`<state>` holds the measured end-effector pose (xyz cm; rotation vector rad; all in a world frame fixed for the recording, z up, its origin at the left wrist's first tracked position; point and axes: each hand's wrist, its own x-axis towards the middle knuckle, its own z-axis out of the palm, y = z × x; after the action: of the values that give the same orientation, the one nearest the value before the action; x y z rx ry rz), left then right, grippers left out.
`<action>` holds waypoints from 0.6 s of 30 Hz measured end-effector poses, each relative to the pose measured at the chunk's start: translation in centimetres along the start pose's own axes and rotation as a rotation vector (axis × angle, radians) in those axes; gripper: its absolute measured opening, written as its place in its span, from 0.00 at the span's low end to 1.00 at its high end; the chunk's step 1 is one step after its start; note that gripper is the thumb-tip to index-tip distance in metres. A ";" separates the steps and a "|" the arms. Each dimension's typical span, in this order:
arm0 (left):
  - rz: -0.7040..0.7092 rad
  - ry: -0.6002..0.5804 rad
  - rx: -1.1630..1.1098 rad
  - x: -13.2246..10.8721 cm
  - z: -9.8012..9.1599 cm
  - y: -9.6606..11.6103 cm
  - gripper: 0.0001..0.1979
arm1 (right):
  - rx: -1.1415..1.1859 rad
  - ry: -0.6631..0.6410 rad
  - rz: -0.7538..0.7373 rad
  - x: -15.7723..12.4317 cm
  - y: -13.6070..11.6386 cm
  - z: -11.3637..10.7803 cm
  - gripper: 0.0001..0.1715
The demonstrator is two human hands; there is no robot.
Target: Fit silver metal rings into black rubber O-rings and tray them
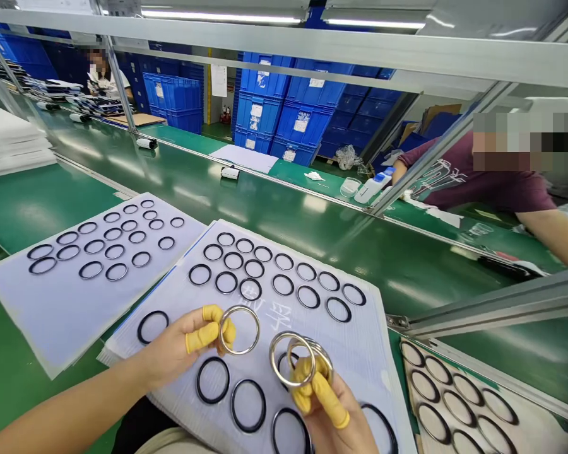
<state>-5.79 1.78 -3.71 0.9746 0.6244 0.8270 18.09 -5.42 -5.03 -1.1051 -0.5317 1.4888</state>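
Note:
Yellow finger cots cover several fingertips on both hands. My left hand [196, 340] pinches one shiny silver metal ring [256, 336] by its left edge, above the white sheet stack [350, 362]. To its right, my right hand [326, 397] grips several silver rings [273, 362] bunched together, the front one facing me. Black rings [248, 405] lie flat on the stack below and around both hands, and more rings [283, 284] sit in loose rows toward its far edge. The right hand partly hides a black ring behind its bunch.
More rings lie on a left-hand sheet [66, 315] and on a brown board [539, 416] at right. A green conveyor [180, 183] runs behind, under a metal frame [284, 38]. Blue crates [260, 88] are stacked beyond. A person [492, 183] leans in at right; another person [106, 79] sits far left.

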 end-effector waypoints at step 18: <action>-0.122 -0.112 -0.318 -0.8 2.5 0.3 0.10 | 0.463 -0.010 0.053 -1.3 2.0 0.4 0.11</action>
<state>-4.42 0.03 -2.28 0.6815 0.4352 0.7317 16.63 -6.99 -6.05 -0.7523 -0.1488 1.5624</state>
